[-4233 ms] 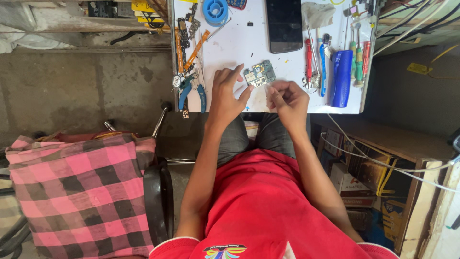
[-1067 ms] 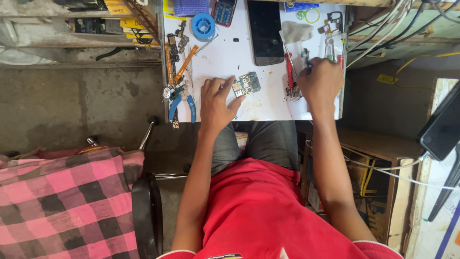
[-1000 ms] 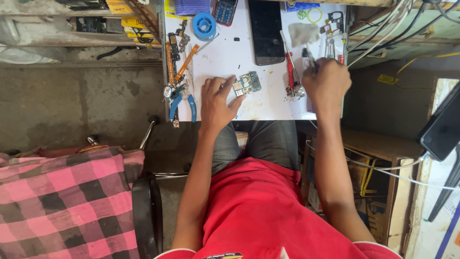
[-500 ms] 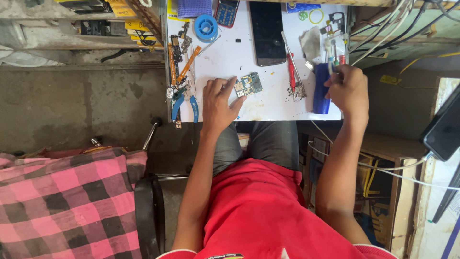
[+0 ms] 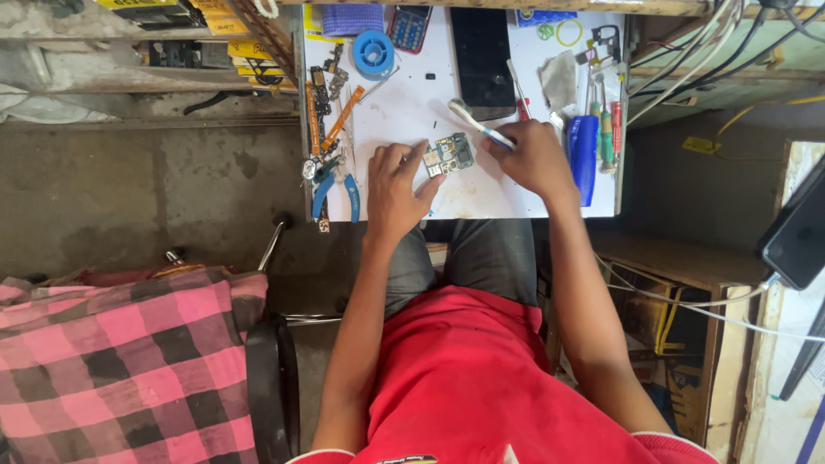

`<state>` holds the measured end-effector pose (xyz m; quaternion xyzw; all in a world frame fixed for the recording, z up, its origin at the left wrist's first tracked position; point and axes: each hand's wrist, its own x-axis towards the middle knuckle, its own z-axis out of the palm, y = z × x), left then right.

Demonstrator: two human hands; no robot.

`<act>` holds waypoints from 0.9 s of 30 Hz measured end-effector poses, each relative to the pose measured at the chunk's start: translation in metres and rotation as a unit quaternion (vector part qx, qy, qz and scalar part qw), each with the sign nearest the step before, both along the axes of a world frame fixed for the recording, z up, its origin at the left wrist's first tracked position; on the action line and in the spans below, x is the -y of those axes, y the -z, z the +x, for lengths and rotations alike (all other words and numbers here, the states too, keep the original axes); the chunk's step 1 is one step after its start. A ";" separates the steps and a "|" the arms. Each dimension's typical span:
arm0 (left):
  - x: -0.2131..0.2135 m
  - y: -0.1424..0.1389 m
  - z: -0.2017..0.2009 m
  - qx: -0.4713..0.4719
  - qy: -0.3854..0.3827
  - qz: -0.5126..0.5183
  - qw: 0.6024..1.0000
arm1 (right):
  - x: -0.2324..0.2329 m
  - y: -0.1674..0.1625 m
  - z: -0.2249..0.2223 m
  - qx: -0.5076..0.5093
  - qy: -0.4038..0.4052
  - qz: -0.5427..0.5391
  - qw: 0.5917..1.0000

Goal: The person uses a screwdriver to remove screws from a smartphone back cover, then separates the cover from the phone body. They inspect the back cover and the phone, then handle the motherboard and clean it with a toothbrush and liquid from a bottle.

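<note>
A small green circuit board (image 5: 449, 155) lies on the white worktop (image 5: 404, 107). My left hand (image 5: 397, 189) rests on the worktop with its fingertips on the board's left edge. My right hand (image 5: 533, 157) grips a white toothbrush-like brush (image 5: 477, 125), whose head points up and left just above the board's upper right corner.
A dark phone (image 5: 481, 56) lies flat behind the board. Blue-handled pliers (image 5: 331, 185), flex cables and small parts line the left edge. A blue solder spool (image 5: 374, 53) sits at the back, screwdrivers and a blue bottle (image 5: 584, 155) at the right. A pink checked cloth (image 5: 120, 361) covers a seat at the lower left.
My right hand reached to the tools at the right, picked up the white brush and came back to the board. My left hand stayed on the board.
</note>
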<state>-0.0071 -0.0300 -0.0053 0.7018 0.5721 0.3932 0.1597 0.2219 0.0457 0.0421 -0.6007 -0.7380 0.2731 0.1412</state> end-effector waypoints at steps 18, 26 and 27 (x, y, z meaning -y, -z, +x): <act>0.002 -0.003 -0.002 0.008 0.004 -0.022 1.000 | -0.039 0.010 -0.029 -0.063 0.010 0.073 0.995; 0.001 -0.002 -0.001 0.006 0.002 -0.005 1.000 | -0.036 0.005 -0.031 -0.056 0.037 0.048 0.997; 0.001 -0.003 0.000 0.009 0.001 -0.004 1.000 | -0.030 0.006 -0.029 -0.073 0.035 0.053 0.995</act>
